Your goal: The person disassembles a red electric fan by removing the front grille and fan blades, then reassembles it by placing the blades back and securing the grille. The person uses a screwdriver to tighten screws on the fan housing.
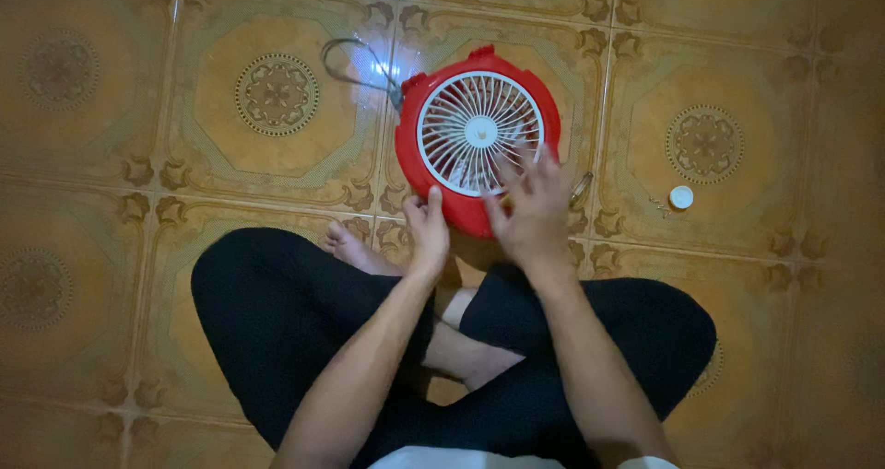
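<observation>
A round red fan [419, 151] with a white grille lies flat on the tiled floor in front of my crossed legs. My left hand [427, 231] grips the fan's near red rim, fingers curled on it. My right hand [530, 206] hovers over the lower right of the white grille [470, 123], fingers spread and slightly blurred, touching or just above it. A grey cord [355, 64] loops away from the fan's upper left.
A small white round cap [681, 196] lies on the floor to the right of the fan. A small metal object [582, 186] sits by the fan's right edge. My legs in black trousers [277, 322] fill the lower middle. Patterned brown tiles surround everything.
</observation>
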